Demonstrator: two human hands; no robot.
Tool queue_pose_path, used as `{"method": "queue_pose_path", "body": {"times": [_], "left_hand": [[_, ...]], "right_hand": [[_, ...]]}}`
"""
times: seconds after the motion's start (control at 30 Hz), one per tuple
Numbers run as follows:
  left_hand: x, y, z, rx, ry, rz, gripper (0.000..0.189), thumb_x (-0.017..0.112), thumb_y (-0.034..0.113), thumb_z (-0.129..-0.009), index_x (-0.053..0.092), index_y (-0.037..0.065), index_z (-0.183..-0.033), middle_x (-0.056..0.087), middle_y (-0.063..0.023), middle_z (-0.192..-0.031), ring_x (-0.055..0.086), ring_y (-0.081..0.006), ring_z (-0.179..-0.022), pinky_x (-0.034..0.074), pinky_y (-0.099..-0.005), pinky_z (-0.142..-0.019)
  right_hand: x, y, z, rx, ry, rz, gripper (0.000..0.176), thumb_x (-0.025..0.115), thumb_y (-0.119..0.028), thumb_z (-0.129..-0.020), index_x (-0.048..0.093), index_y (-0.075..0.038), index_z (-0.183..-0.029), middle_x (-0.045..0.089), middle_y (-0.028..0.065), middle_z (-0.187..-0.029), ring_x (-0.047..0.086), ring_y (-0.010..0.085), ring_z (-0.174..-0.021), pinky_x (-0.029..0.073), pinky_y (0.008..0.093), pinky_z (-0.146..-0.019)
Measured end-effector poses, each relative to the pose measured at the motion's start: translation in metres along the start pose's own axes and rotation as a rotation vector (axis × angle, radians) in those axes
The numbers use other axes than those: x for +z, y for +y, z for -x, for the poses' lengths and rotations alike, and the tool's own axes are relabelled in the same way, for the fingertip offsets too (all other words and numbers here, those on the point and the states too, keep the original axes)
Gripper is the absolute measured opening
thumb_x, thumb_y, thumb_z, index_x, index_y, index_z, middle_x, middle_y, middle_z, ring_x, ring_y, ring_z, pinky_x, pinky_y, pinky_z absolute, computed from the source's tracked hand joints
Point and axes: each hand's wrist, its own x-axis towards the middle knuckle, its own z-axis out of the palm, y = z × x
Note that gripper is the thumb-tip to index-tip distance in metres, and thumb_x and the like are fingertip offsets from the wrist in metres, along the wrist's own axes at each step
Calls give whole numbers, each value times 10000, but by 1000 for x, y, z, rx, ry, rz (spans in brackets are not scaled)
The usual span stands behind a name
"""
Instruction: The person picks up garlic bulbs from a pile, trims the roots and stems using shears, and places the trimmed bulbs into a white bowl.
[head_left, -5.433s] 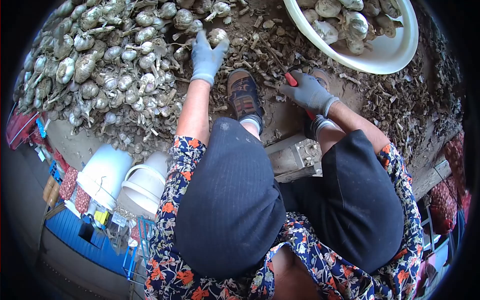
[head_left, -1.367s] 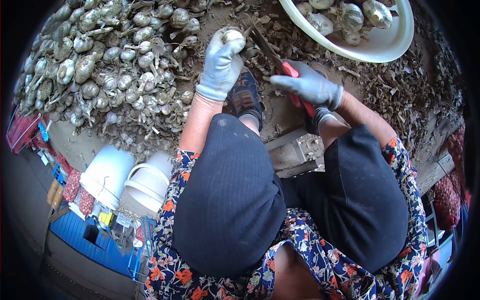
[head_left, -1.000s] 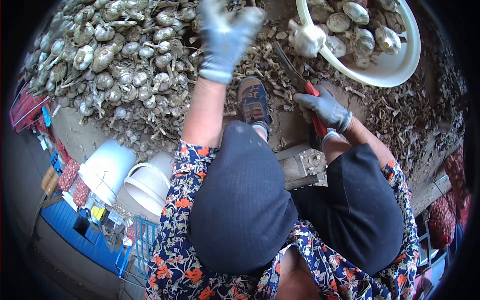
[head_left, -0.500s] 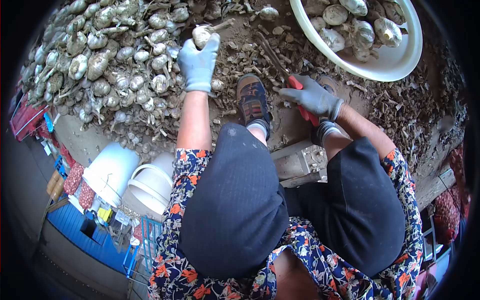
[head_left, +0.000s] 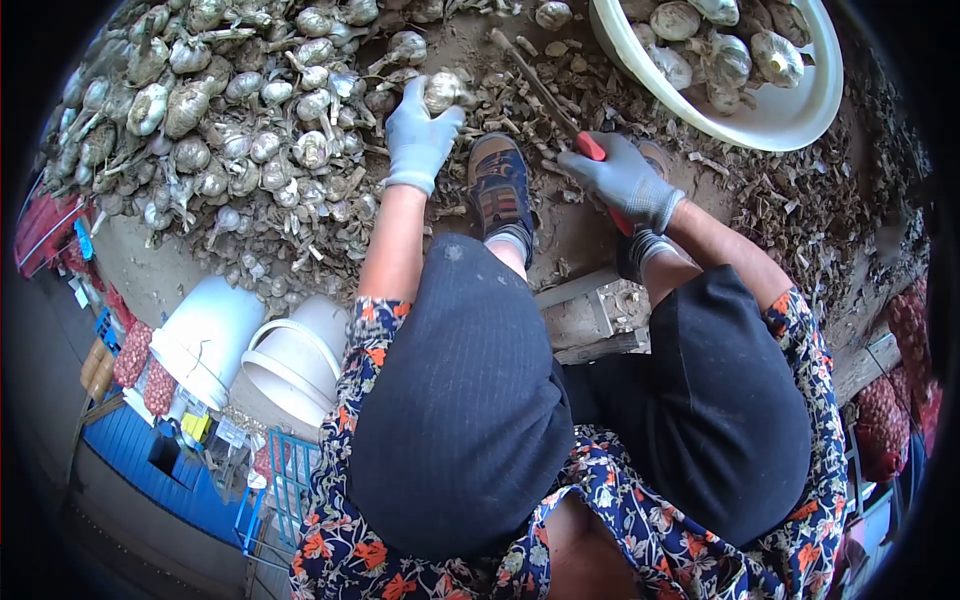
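Note:
A garlic bulb is gripped between the thumb and fingers of my left hand, which wears a grey glove. This hand is just above my shoe, at the right edge of a big heap of garlic. My right hand, also gloved, is closed around the red handles of a pair of shears. Their long dark blades point up and to the left, over the littered ground. Part of the handles is hidden under my palm.
A white basin with several garlic bulbs stands at the upper right. Dry stem and skin scraps cover the ground. White buckets stand at the lower left, near filled red mesh sacks. Another mesh sack is at far right.
My left hand has drawn the garlic bulb down and to the right, closer to the shears, and the bulb has turned in its grip. The right hand stays nearly in place.

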Motion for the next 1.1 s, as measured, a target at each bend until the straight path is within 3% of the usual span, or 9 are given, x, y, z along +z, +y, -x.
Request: {"method": "queue_pose_path", "body": {"times": [0.07,0.1,0.33,0.4,0.53,0.6,0.63,0.87,1.1], "left_hand": [[-5,-17,-8,194,94,-888,508,651,144,-765,501,68,-1244,592,-160,-1029,634,-321,-913,506,-423,-796],[-5,-17,-16,57,-35,-887,610,636,131,-737,438,126,-1313,513,-237,-1142,565,-403,-1052,471,-448,-886],[3,-39,-32,-43,97,-691,782,746,386,-685,429,78,-1330,507,-267,-1166,560,-383,-1087,465,-407,-921],[2,-40,-31,-116,20,-623,768,763,471,-657,507,38,-1238,520,-241,-1167,567,-366,-1070,465,-401,-914],[6,-41,-26,-11,-12,-705,633,799,419,-641,574,20,-1079,551,-214,-1112,580,-341,-1008,466,-404,-897],[4,-45,-24,207,11,-506,602,827,330,-632,565,12,-1071,578,-181,-1071,599,-279,-965,485,-363,-860],[6,-22,-13,75,-46,-170,572,827,253,-649,549,-4,-1078,596,-122,-1060,598,-190,-928,502,-300,-819],[5,41,14,237,-240,316,658,797,170,-695,453,-30,-1218,590,-74,-1076,586,-134,-958,505,-265,-851],[21,58,25,413,-121,-46,662,793,101,-661,453,-7,-1218,614,-90,-1035,610,-143,-936,511,-277,-840]], "right_hand": [[1,8,-4,45,-35,-16,428,576,-408,-845,582,20,-866,587,102,-703,562,181,-693,458,344,-686],[1,9,-6,84,-61,-35,436,579,-409,-842,585,24,-879,594,109,-715,562,183,-700,458,339,-693],[0,21,-13,71,-26,93,483,583,-423,-833,586,44,-957,649,190,-866,638,269,-829,469,359,-795],[1,27,-14,-22,25,255,387,580,-385,-854,564,-5,-925,613,135,-723,624,244,-680,466,369,-642],[2,28,-9,-77,64,471,388,558,-379,-866,530,-6,-969,638,210,-809,644,343,-773,477,423,-706],[-1,24,-6,-122,166,738,354,550,-335,-877,487,-14,-1010,633,229,-846,630,384,-836,477,463,-746],[-5,23,-4,-121,172,737,354,550,-335,-877,487,-14,-1010,633,229,-846,630,384,-836,477,463,-746],[-18,0,15,-417,422,958,371,590,-343,-852,471,-49,-1043,610,169,-854,627,347,-813,475,455,-724],[-14,-11,22,-340,394,993,359,616,-283,-825,456,-57,-1054,603,166,-865,616,363,-815,472,467,-725]]}}
